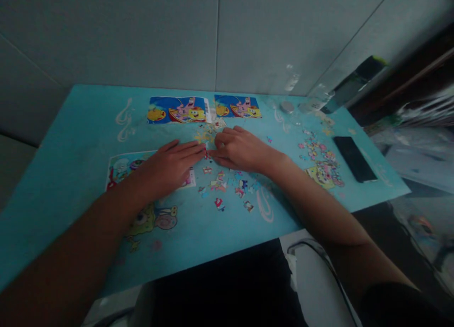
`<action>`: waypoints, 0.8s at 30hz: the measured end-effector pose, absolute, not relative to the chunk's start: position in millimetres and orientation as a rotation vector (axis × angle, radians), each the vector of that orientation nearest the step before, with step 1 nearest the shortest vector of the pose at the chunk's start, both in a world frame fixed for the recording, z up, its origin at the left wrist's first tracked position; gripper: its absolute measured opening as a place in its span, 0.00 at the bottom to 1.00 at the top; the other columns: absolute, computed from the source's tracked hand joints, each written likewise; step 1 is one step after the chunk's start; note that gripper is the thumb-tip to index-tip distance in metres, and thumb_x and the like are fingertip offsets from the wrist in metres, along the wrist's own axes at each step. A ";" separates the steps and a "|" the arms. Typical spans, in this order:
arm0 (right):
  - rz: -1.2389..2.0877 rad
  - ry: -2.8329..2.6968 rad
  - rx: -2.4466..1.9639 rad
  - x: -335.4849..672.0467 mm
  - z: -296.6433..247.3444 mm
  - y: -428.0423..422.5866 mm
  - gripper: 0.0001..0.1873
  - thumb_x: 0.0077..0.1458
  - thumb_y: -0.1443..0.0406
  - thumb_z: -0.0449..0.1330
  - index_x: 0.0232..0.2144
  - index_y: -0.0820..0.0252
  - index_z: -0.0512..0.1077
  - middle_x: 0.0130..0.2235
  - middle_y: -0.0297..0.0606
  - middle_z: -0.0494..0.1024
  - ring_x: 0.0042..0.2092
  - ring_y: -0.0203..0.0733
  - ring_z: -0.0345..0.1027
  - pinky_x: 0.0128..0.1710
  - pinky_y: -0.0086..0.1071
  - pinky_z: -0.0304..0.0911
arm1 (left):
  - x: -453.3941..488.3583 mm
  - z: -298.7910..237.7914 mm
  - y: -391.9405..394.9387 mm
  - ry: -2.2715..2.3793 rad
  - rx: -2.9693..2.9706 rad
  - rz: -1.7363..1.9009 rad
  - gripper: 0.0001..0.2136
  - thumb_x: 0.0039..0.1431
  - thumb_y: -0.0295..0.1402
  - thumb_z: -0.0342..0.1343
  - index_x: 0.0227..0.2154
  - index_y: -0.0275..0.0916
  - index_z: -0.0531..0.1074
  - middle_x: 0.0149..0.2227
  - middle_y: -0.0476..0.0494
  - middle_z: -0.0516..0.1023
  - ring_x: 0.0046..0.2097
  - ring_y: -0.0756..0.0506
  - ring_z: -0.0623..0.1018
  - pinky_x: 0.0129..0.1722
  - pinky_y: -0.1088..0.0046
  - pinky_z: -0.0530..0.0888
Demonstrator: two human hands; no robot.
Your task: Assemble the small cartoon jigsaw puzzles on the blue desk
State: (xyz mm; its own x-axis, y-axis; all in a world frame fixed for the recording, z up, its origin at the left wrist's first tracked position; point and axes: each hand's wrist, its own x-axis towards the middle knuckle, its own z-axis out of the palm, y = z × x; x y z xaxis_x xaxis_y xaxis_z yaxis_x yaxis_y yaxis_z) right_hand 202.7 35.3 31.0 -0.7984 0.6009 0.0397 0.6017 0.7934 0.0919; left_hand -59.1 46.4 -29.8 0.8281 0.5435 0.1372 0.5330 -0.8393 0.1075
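Observation:
My left hand (pixel 170 166) lies flat on the blue table (pixel 71 142), fingers stretched out and pressing on a partly built cartoon jigsaw (pixel 122 168). My right hand (pixel 239 150) rests just to its right with fingers curled, its fingertips meeting those of the left hand over a small puzzle piece (pixel 206 153). Several loose pieces (pixel 227 183) lie scattered just in front of both hands. I cannot tell whether the right fingers pinch the piece or only press on it.
Two cartoon reference pictures (pixel 177 109) (pixel 237 106) lie at the table's far edge by the wall. Another cluster of pieces (pixel 322 164) sits at the right, beside a black phone (pixel 354 158). A clear bottle (pixel 349 88) lies at the far right corner.

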 end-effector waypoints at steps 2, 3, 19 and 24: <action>-0.152 -2.969 -0.977 203.0 29.9 37.0 0.19 0.70 0.59 0.50 0.42 0.62 0.78 0.43 0.46 0.74 0.45 0.48 0.62 0.43 0.40 0.51 | -60.2 -29.8 47.2 0.866 2.953 0.226 0.27 0.64 0.26 0.44 0.66 0.38 0.60 0.70 0.40 0.59 0.70 0.41 0.60 0.69 0.52 0.54; -0.148 -2.965 -0.976 202.8 29.5 36.9 0.19 0.70 0.59 0.50 0.42 0.62 0.78 0.44 0.46 0.74 0.45 0.48 0.62 0.43 0.40 0.51 | -60.6 -29.9 47.4 0.867 2.956 0.220 0.27 0.64 0.27 0.44 0.66 0.37 0.60 0.70 0.40 0.59 0.70 0.40 0.60 0.69 0.52 0.54; 0.134 -2.947 -0.982 199.2 34.2 45.4 0.18 0.68 0.62 0.50 0.41 0.66 0.78 0.44 0.48 0.77 0.46 0.49 0.67 0.47 0.42 0.57 | -64.5 -27.0 46.5 0.899 2.959 0.186 0.27 0.65 0.28 0.45 0.68 0.36 0.56 0.70 0.40 0.59 0.70 0.41 0.58 0.69 0.52 0.54; 0.231 -2.998 -1.016 199.2 43.0 54.9 0.18 0.67 0.62 0.51 0.42 0.65 0.79 0.44 0.50 0.79 0.45 0.49 0.68 0.44 0.42 0.58 | -66.3 -28.8 48.6 0.914 2.958 0.141 0.27 0.65 0.27 0.44 0.67 0.35 0.58 0.70 0.39 0.59 0.70 0.42 0.58 0.69 0.52 0.53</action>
State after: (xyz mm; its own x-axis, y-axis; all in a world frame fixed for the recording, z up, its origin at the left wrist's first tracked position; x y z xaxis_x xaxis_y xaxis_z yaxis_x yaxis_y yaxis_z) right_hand 199.2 54.9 43.0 -0.7944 0.6025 -0.0770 0.6072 0.7843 -0.1275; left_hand -66.3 48.6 -28.8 0.8222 0.5643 0.0744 0.5605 -0.8254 0.0669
